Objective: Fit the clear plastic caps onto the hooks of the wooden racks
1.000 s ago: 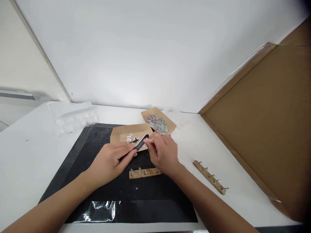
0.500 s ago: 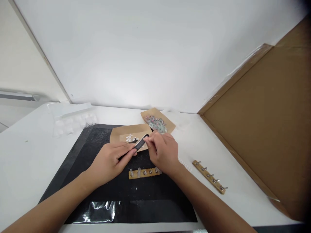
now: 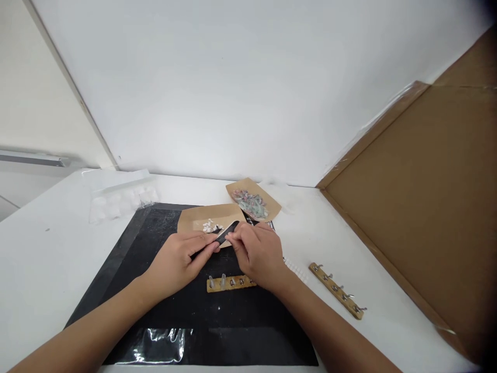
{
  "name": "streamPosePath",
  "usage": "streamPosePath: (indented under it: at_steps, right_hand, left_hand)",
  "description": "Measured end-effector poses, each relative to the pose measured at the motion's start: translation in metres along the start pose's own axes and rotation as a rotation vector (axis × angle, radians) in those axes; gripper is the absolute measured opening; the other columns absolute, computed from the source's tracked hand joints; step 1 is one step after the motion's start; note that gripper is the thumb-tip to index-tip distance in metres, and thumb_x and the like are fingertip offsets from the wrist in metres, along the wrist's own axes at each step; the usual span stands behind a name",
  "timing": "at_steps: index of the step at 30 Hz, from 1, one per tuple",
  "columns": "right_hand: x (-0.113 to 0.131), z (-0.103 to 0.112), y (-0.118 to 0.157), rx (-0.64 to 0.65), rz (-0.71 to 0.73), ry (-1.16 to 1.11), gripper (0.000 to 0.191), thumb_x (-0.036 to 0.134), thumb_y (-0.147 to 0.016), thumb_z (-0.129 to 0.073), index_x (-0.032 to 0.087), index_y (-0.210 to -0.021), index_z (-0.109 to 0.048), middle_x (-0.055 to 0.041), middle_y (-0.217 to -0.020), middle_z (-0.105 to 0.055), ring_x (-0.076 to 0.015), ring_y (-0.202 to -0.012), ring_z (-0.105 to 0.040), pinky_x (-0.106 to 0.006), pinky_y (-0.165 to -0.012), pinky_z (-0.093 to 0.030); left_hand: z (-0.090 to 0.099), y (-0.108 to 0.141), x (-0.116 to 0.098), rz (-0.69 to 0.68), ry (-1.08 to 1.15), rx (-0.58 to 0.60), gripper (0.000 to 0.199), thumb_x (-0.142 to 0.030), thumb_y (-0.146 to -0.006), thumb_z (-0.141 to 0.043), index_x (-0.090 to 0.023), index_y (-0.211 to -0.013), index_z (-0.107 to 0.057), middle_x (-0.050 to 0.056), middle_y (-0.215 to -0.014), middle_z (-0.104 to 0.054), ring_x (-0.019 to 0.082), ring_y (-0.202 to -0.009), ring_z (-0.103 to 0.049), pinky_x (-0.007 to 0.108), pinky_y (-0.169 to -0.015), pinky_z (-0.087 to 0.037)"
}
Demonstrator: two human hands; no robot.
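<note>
My left hand (image 3: pixel 176 261) pinches the lower end of a black nail file (image 3: pixel 229 231) with a pale edge, which slants up to the right. Against the file's surface are the bent fingers of my right hand (image 3: pixel 258 254), closed in a pinch; whatever sits between them is too small or hidden. Behind both hands, a brown paper tray (image 3: pixel 190 216) holds white bits and something dark. Below them lies a wooden strip (image 3: pixel 227 284) with metal studs and a couple of clear nail tips standing on it; my right hand covers its right end.
A second paper tray (image 3: pixel 275 206) holds many clear plastic pieces. On the right lie another wooden stand (image 3: pixel 337 291) and a sheet of white dots (image 3: pixel 297 270). A clear plastic case (image 3: pixel 116 199) stands left on the white table, past the black mat (image 3: pixel 166 316). Cardboard (image 3: pixel 419 181) walls the right.
My right hand has slid a little down along the nail file towards my left hand. My left hand keeps its hold. The whole view has shifted slightly.
</note>
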State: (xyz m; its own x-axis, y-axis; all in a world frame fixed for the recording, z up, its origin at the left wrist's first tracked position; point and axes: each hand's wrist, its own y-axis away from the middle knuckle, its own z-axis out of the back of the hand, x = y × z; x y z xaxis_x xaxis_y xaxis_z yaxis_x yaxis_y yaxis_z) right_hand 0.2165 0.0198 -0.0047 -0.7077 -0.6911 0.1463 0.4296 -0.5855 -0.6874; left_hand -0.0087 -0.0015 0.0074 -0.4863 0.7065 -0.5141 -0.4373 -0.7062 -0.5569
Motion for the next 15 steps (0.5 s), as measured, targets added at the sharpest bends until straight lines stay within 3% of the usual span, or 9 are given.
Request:
streamPosePath:
  at_steps: [3,8,12,15]
  right_hand:
    - [-0.001,-0.0007,0.0008,-0.074,-0.051,0.004,0.023,0.025,-0.106,-0.056,0.022,-0.084,-0.051,-0.0021,-0.08,-0.072,-0.0163,-0.066,-0.062,-0.033,-0.069,-0.035]
    - [-0.0013,-0.0009,0.0015,0.026,-0.01,-0.093,0.021,0.024,-0.106,-0.054,0.022,-0.086,-0.052,-0.001,-0.08,-0.072,-0.0158,-0.066,-0.062,-0.032,-0.069,-0.036]
    - [-0.0019,-0.0004,0.002,-0.06,-0.071,-0.069,0.02,0.024,-0.106,-0.056,0.022,-0.086,-0.053,-0.0008,-0.083,-0.073,-0.0161,-0.069,-0.064,-0.032,-0.071,-0.036]
    - [-0.0022,-0.0015,0.0036,-0.008,-0.04,-0.089,0.019,0.024,-0.106,-0.056,0.021,-0.087,-0.053,-0.0006,-0.082,-0.072,-0.0156,-0.068,-0.062,-0.032,-0.07,-0.037]
  left_hand:
    - [-0.0003,0.0011,0.0005,0.036,0.014,-0.019,0.018,-0.021,-0.103,-0.061,-0.018,-0.107,-0.078,0.003,-0.089,-0.08,0.012,-0.064,-0.072,0.023,-0.067,-0.059]
    - [-0.0002,0.0005,0.0001,0.036,0.038,0.012,0.018,-0.02,-0.103,-0.061,-0.018,-0.103,-0.078,0.001,-0.089,-0.079,0.008,-0.053,-0.064,0.022,-0.066,-0.057]
    - [-0.0008,0.0009,0.0001,0.047,0.045,-0.006,0.016,-0.019,-0.103,-0.061,-0.019,-0.107,-0.077,0.0,-0.091,-0.079,0.006,-0.049,-0.061,0.021,-0.067,-0.056]
    - [-0.0017,0.0009,0.0005,0.049,0.046,0.018,0.017,-0.019,-0.103,-0.06,-0.019,-0.107,-0.077,-0.001,-0.091,-0.079,0.007,-0.05,-0.062,0.021,-0.066,-0.056]
